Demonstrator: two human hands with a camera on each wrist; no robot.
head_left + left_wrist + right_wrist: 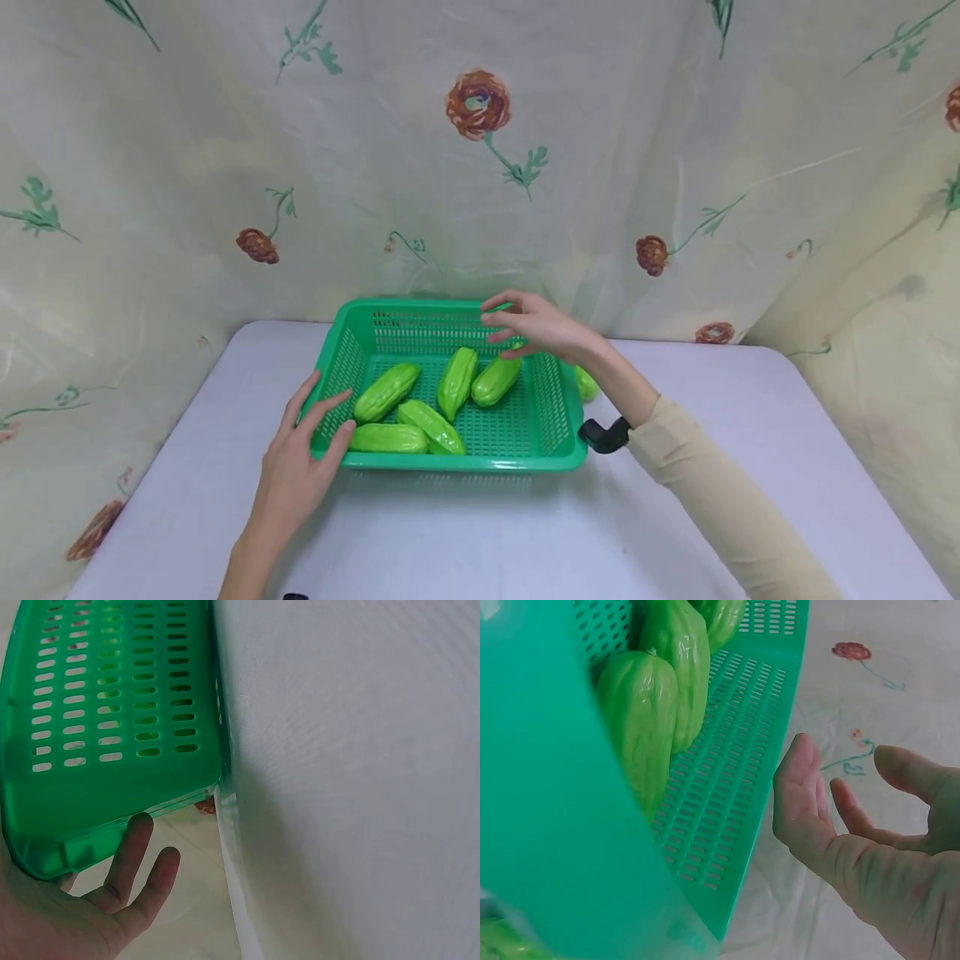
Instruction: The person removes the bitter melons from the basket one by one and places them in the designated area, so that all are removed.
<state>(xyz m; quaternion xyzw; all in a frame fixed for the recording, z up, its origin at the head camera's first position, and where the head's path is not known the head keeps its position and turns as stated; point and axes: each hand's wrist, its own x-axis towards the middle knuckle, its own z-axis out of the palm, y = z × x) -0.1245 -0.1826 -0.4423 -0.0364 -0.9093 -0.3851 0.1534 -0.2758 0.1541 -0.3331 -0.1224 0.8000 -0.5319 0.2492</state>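
A green plastic basket (465,463) with slotted walls holds several pale green, ridged gourd-like vegetables (387,392). My left hand (300,471) is at the basket's left front corner, thumb and fingers spread along the rim. In the left wrist view, its fingers (129,859) reach along the end wall, loosely bent. My right hand (543,327) hovers over the far right part of the basket with nothing in it. The right wrist view shows its fingers (799,795) apart, beside the basket rim. One more green vegetable (587,384) lies outside the basket's right wall, partly hidden by my right forearm.
The basket stands on a table with a white cloth (465,542). A pale curtain with a flower print (375,167) hangs behind the table and at both sides. A black wrist-camera mount (604,436) on my right wrist is close to the basket's right front corner.
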